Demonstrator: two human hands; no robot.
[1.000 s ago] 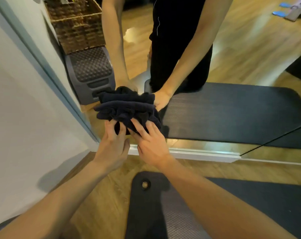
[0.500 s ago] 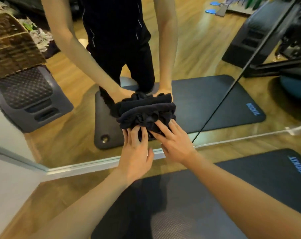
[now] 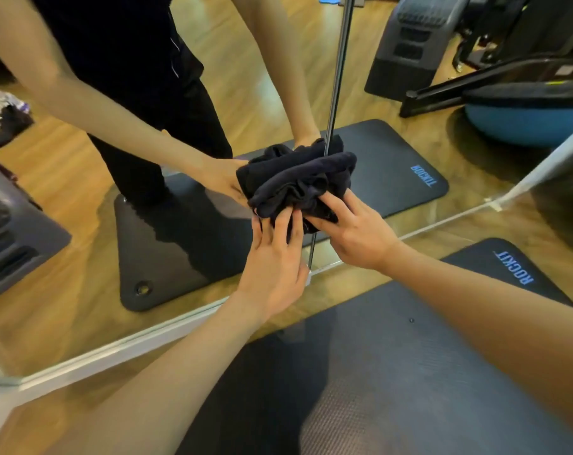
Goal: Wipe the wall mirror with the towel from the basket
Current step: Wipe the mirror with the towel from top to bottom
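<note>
The bunched dark navy cloth towel (image 3: 298, 182) sits pressed against the frameless wall mirror (image 3: 81, 198), low on the glass and right over the thin vertical seam (image 3: 336, 77) between two mirror panels; the left hand (image 3: 273, 261) lies below it with straight fingers spread against the folds, and the right hand (image 3: 350, 228) pushes from the near right, fingers also extended into the cloth, neither hand curled round it; a black foam exercise mat (image 3: 393, 372) covers the wooden floor near the person, and a blue half-dome balance trainer (image 3: 524, 123) shows reflected at the far right. The likely trouble is the loose wad: with flat palms only pushing, the towel could unroll or slip down off the glass; the folds might also snag at the seam, leaving a streak beside it; the low strip by the white base trim (image 3: 114, 353) could be missed.
</note>
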